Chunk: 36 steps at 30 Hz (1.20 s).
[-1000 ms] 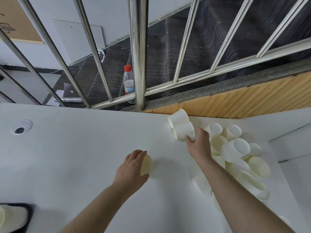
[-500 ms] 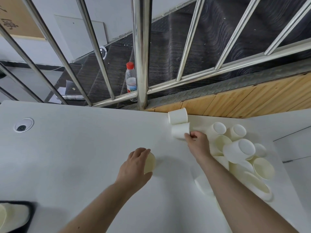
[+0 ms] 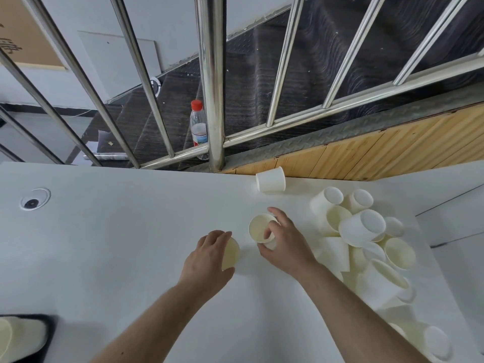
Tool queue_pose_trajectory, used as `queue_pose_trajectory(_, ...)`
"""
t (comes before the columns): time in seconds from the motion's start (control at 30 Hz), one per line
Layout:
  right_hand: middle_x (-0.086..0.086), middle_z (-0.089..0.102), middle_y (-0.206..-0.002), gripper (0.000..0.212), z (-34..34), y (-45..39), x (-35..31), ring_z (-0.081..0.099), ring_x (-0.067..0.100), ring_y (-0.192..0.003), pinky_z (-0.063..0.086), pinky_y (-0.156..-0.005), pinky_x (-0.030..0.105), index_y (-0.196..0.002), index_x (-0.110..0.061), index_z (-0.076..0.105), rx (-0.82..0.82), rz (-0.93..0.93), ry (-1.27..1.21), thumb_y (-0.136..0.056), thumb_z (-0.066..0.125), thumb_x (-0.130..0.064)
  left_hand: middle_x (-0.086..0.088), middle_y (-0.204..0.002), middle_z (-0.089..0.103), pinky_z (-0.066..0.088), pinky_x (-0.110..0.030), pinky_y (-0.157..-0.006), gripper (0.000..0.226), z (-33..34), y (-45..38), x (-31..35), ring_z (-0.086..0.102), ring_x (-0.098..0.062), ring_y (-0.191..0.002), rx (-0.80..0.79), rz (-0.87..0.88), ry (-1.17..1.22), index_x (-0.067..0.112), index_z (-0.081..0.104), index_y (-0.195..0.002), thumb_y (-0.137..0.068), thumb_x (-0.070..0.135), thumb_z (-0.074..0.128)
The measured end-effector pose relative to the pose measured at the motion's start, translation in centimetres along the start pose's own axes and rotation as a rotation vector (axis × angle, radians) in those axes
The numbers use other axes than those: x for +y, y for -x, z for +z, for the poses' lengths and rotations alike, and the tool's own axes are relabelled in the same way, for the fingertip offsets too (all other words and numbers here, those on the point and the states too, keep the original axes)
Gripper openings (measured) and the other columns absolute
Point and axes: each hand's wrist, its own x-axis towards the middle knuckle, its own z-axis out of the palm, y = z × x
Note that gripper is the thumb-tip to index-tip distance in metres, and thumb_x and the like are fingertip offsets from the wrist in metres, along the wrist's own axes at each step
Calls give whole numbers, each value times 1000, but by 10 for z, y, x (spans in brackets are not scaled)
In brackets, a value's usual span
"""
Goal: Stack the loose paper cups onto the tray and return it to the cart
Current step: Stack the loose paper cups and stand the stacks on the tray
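Head view: right hand [image 3: 284, 242] pinches cup [image 3: 260, 227] by its rim; left hand [image 3: 209, 255] wraps another cup [image 3: 231, 254]. Thin paper, probably light and crushable; grip gently near the rims.

1. The brown board [image 3: 23, 35] on the wall at the upper left carries dark handwritten strokes, cut off by the frame edge and unreadable.
2. The bottle [image 3: 198, 127] with the red cap has a label, but its print is too small to read.
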Motion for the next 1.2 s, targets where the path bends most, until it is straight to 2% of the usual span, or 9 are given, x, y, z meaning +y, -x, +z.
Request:
queue_pose_trajectory(0.07,-7,35,-146,32,3,5,-2,41,16,-129,48,-87,28,-108,-18,51,-20,3,-13,-82,67,-28,13,-145,30,47,-29,-92,75,0,3,0,33,-14,-132,0,-3,-9,28,24,-146,-83,33,64)
queue_pose_trajectory(0.13,-6,36,-140,59,7,8,-3,41,17,-125,49,-88,30,-133,-20,41,-53,2,-33,-81,67,-28,13,-146,30,47,-29,-92,75,0,7,0,33,-14,-132,1,-8,-16,28,24,-146,-83,33,64)
queue_pose_trajectory(0.23,-5,30,-136,81,8,13,-7,41,18,-123,50,-88,31,-148,-28,25,-141,14,-18,-78,66,-29,13,-146,30,47,-28,-92,74,0,14,1,33,-14,-132,10,-17,-20,28,24,-146,-84,32,64)
queue_pose_trajectory(0.37,-4,26,-131,76,10,21,-17,47,20,-117,50,-86,29,-144,-29,33,-164,24,-40,-75,66,-28,13,-145,30,47,-27,-91,72,-2,25,-1,32,-14,-132,30,-26,-22,27,25,-146,-84,31,62)
queue_pose_trajectory(0.5,-7,24,-130,75,4,34,-38,49,19,-113,50,-82,28,-143,-30,33,-140,20,-57,-76,67,-28,11,-144,33,47,-27,-89,70,-12,43,-7,34,-15,-130,84,-30,2,26,29,-145,-83,32,60)
queue_pose_trajectory(0.7,-9,27,-135,76,3,63,-80,45,15,-120,49,-84,27,-146,-30,32,-80,-35,-73,-78,66,-27,8,-143,36,49,-29,-86,69,-36,85,-27,35,-17,-129,188,14,30,25,34,-143,-82,28,64)
queue_pose_trajectory(0.83,-10,28,-134,76,10,82,-109,44,15,-121,48,-91,28,-146,-29,32,-73,-14,-123,-79,67,-25,7,-141,39,48,-27,-83,68,-49,113,-44,38,-18,-128,250,69,55,24,37,-142,-80,27,65)
queue_pose_trajectory(1.0,-12,27,-132,75,28,109,-175,44,14,-120,48,-91,27,-146,-30,33,-23,-3,-139,-79,67,-22,9,-141,39,49,-28,-83,69,-75,158,-88,38,-16,-127,272,114,70,25,35,-143,-81,30,64)
queue_pose_trajectory(1.2,-13,26,-133,75,52,145,-259,41,10,-123,48,-90,28,-146,-31,33,48,35,-131,-79,66,-22,9,-142,38,44,-27,-91,68,-110,221,-142,37,-17,-129,281,196,122,24,35,-144,-82,31,63)
